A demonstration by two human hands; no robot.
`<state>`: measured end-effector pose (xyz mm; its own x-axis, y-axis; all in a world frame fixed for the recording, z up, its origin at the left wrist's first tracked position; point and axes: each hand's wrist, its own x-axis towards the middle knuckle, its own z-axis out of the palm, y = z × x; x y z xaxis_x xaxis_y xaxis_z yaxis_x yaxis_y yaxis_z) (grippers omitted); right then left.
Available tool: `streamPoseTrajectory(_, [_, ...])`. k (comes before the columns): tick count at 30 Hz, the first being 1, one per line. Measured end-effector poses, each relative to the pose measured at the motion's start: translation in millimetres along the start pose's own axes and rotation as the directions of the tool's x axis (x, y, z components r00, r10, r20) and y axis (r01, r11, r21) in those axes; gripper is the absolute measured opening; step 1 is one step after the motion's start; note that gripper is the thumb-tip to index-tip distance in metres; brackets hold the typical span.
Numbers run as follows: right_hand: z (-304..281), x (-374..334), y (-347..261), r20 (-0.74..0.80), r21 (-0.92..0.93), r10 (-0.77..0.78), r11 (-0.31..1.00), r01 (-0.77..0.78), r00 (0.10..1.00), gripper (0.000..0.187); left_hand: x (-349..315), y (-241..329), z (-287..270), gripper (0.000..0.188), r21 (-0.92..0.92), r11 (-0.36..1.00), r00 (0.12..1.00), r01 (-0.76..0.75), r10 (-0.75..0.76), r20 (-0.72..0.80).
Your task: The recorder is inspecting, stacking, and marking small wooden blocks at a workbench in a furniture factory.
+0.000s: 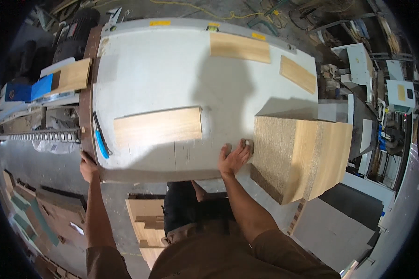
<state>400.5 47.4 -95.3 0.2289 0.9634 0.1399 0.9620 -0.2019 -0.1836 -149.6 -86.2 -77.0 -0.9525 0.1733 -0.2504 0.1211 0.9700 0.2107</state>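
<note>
My left hand (88,168) grips the brown edge of the white-topped table (149,69) at its near left corner, with part of the fingers hidden. My right hand (235,159) rests on the white top with fingers apart, holding nothing. Close to its fingertips stands a tall stack of wood-grain boards (307,153) with rough particleboard edges. Between my hands, somewhat farther in, lies a light wood-grain board (158,126). A blue-handled knife (100,141) lies along the left side of the table.
A long level (181,24) lies along the far edge. Near it are a wood-grain board (239,47) and a smaller piece (298,74). Left of the table are a dark motor (82,30) and a chain (37,136). Grey panels (333,228) lean at the lower right.
</note>
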Motion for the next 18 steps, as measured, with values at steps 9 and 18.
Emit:
streamPoseTrajectory(9, [-8.1,1.6,3.0,0.049,0.031,0.013,0.999,-0.015,0.999,0.081,-27.4,27.6,-11.6,0.082,-0.025,0.999,1.0,0.026,-0.026,0.007])
streamPoseTrajectory(18, [-3.1,3.6,-0.8,-0.042,-0.005,-0.068,0.998,0.068,0.997,0.075,-29.2,32.2,-26.9,0.074,-0.024,0.998,0.998,0.063,-0.063,0.016])
